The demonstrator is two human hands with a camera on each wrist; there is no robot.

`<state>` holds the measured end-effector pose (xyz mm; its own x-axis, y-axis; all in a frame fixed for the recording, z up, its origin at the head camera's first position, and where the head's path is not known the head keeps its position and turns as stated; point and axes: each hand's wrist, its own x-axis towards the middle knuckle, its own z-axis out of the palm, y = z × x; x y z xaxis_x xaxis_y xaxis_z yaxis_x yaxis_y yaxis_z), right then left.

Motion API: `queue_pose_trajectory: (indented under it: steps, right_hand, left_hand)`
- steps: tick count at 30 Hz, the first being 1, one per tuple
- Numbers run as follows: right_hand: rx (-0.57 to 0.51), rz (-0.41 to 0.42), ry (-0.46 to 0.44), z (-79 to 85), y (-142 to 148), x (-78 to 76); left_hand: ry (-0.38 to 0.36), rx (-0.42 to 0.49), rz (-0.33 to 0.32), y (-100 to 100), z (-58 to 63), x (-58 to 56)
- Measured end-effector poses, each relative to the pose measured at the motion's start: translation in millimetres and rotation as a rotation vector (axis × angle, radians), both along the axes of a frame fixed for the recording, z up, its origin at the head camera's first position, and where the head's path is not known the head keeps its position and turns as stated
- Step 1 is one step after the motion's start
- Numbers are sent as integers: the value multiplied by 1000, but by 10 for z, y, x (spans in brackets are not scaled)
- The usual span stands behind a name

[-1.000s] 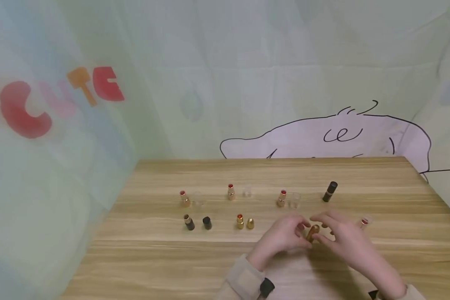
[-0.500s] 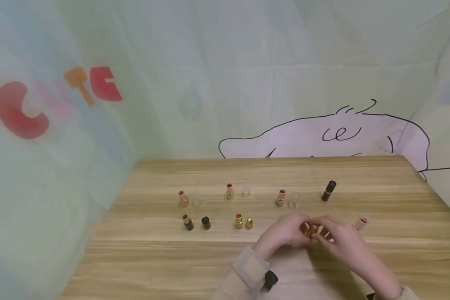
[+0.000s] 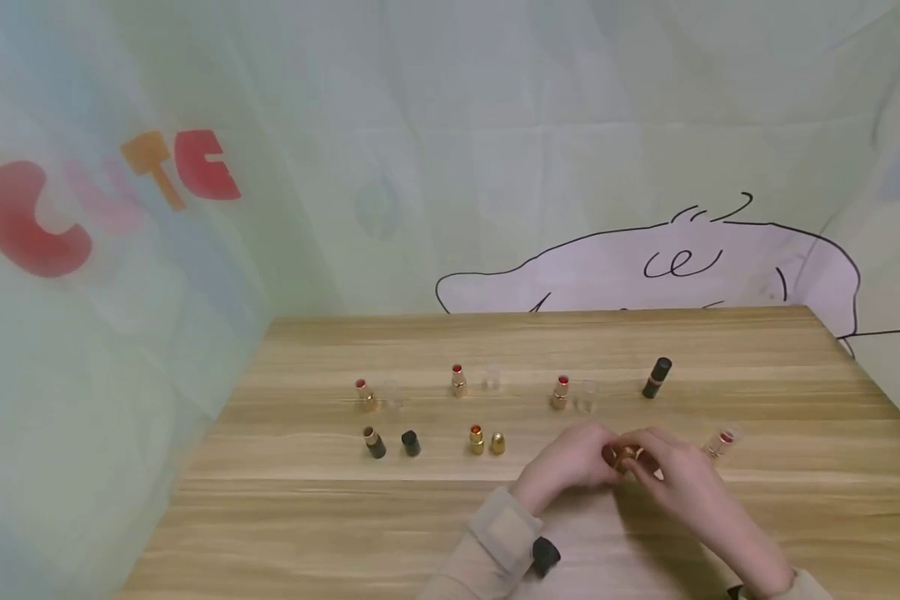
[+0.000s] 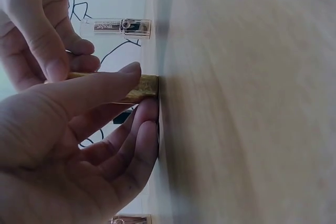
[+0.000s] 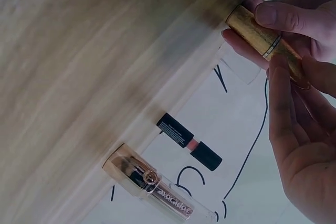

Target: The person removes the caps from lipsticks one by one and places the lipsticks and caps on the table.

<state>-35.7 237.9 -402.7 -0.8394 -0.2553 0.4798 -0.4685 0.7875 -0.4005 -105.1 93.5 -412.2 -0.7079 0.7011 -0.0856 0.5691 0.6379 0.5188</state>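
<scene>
A gold lipstick tube stands upright on the table, partly covered by fingers. My left hand grips its lower body, thumb along the side in the left wrist view. From above, my right hand pinches the gold cap between thumb and fingers. A dark seam shows where cap and body meet. To the right of my right hand is a clear-capped lipstick; a black lipstick stands behind the hands.
Left of the hands stand a gold lipstick with its gold cap, and a dark lipstick beside a black cap. Farther back, uncapped lipsticks stand beside clear caps. A curtain rises behind the wooden table.
My hands have come together around the gold tube. The right fingers have closed on its cap, and the left fingers now cover more of its body.
</scene>
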Motion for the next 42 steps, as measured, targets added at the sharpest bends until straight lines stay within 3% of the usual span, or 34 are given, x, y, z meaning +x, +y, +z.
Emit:
queue_pose_trajectory:
  steps: [7, 15, 22, 30, 36, 42]
  right_hand:
    - [-15, -9, 26, -27, -3, 15]
    - [-78, -5, 76, -3, -3, 57]
    - [-148, -30, 102, 162, -15, 108]
    - [-296, -30, 102, 263, -23, 177]
    - [-339, 7, 57, 303, -19, 204]
    - [-433, 105, -31, 308, -13, 222]
  left_hand:
    - [20, 4, -24, -14, 6, 10]
    - [-68, 72, -8, -104, 68, 23]
    - [-54, 113, -20, -191, 283, 36]
    - [-14, 149, 8, -326, 548, 102]
    - [6, 146, 15, -443, 660, 156]
    - [34, 161, -14, -551, 706, 198]
